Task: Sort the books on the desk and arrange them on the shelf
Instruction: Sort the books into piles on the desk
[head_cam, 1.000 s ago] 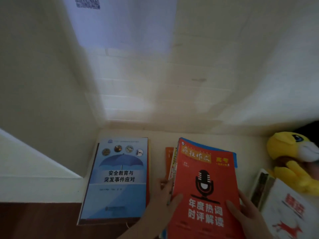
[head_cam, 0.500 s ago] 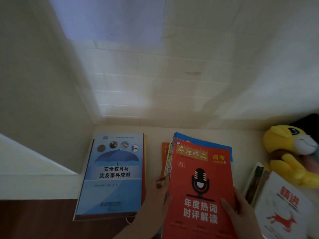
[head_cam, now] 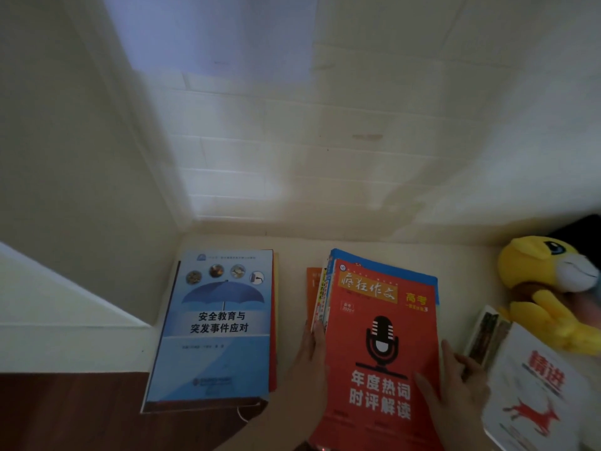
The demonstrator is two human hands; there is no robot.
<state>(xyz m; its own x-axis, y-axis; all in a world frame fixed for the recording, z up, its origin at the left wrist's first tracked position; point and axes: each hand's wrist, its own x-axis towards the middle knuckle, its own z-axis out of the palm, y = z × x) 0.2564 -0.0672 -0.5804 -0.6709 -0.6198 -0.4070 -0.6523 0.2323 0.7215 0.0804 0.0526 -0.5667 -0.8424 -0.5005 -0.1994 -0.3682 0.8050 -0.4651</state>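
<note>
red book [head_cam: 380, 353] with black microphone, blue book [head_cam: 218, 323] with umbrella, yellow plush toy [head_cam: 546, 288], cream wall [head_cam: 357, 141]

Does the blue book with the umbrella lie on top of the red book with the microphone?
No, the blue umbrella book lies left of the red microphone book, with bare desk between them.

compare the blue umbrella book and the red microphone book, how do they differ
The blue umbrella book has a pale blue cover with an umbrella; the red microphone book is red with a black microphone. The blue umbrella book lies untouched on the left, while the left hand and right hand touch the red microphone book's sides. Both lie flat, face up, atop other books.
</note>
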